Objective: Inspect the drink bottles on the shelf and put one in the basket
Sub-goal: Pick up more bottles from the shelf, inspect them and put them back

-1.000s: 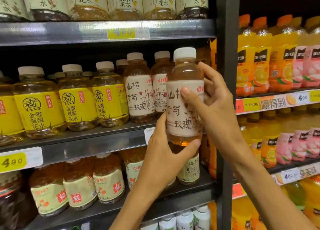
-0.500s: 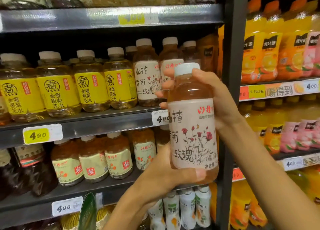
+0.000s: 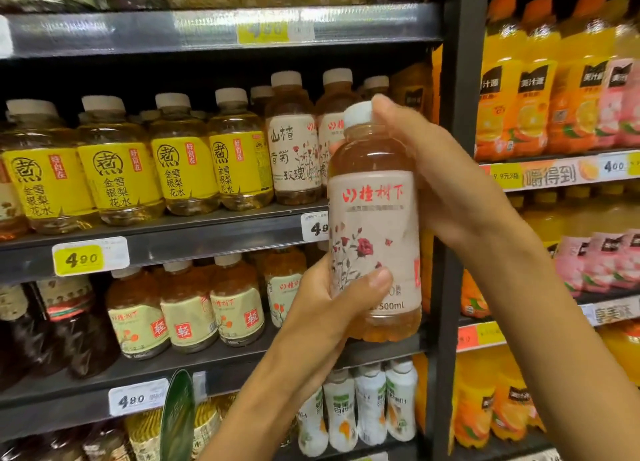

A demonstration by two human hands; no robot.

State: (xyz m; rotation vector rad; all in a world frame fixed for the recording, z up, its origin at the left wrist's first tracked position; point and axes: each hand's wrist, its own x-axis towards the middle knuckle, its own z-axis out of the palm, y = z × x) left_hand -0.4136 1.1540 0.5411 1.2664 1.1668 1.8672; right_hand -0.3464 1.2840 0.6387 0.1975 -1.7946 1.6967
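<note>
Your left hand (image 3: pixel 322 308) grips the bottom of the full bottle (image 3: pixel 375 225) and your right hand (image 3: pixel 446 183) grips its top; it is heavy, smooth and slippery, so hold the middle.

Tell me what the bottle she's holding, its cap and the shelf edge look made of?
The held bottle looks like clear, glossy plastic: amber drink shows through and light glints near the shoulder. Its label seems a matte printed wrap, plastic or paper. The cap appears to be opaque white plastic. The shelf edge looks like dark grey painted metal with a dull sheen.
</note>
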